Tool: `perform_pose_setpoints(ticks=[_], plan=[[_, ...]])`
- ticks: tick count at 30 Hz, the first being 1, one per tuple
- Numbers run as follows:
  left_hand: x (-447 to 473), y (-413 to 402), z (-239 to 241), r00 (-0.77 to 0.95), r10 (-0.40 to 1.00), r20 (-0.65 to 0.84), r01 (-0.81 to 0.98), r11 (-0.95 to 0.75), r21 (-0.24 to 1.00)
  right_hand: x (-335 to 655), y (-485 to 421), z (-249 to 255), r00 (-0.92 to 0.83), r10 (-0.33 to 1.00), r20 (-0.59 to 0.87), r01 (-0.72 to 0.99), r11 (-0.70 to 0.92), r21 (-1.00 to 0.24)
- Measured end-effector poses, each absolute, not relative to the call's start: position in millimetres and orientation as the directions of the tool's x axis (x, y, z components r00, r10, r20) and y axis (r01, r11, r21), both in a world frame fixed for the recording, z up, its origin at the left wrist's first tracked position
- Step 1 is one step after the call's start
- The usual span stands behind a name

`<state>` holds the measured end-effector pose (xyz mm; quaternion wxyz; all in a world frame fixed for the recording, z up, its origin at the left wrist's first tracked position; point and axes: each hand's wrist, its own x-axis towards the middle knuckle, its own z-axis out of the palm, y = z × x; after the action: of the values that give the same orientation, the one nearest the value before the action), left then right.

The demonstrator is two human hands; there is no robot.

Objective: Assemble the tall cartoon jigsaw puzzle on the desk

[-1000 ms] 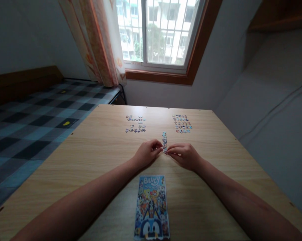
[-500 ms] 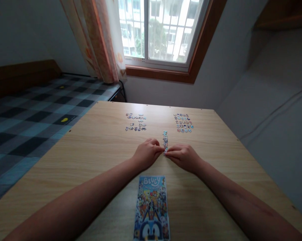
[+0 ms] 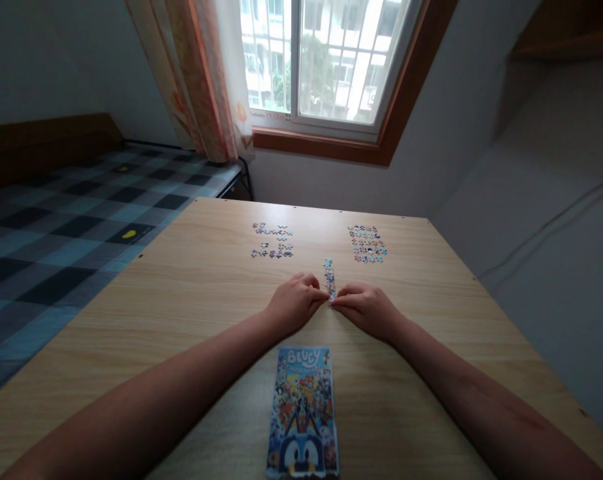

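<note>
Strip: narrow run of joined puzzle pieces, lying lengthwise away from me on the wooden table, its near end between my two hands.
Left hand: my left hand has thumb and fingertips drawn together, touching the strip's near end from the left; I cannot tell whether they grip a piece or only steady it.
Right hand: my right hand meets the same end from the right, fingers stretched and tips together; whether a piece sits between them, I cannot tell either.
Near-end joint: as I judge it, this is the spot being worked, so one hand does best to brace the strip while the other lines up tab and socket, then presses straight down, flat on the wood. Sideways force could bow so thin a run or pop a joint.
Loose pieces: left group in broken rows, right group in tighter rows, both beyond my hands; my wrists are best kept low and clear of them.
Picture sheet: printed sheet nearest me, upright to my eye, handy for checking colours.
Lettering: "BLUEY" in pale capitals across its top; the smaller line beneath is too blurred to read.
Window sticker: marked strip along the lower frame, too small to make out.
</note>
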<state>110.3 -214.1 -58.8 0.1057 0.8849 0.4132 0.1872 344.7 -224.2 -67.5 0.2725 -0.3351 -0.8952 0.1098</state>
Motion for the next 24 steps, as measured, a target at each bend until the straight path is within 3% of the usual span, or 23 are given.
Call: perform_pose_setpoints(ticks=[6, 11, 24], plan=[[111, -215, -58, 0.595, 0.760, 0.263, 0.693, -0.650, 0.311, 344, -223, -69, -0.586, 0.701, 0.405, 0.523, 0.710, -0.472], [112, -216, -57, 0.589, 0.758, 0.279, 0.703, -0.651, 0.286, 349, -216, -70, -0.446, 0.761, 0.471, 0.498, 0.648, -0.576], [116, -215, -61, 0.554, 0.765, 0.328, 0.688, -0.643, 0.338, 359, -216, -69, -0.463, 0.778, 0.424, 0.631, 0.626, -0.458]])
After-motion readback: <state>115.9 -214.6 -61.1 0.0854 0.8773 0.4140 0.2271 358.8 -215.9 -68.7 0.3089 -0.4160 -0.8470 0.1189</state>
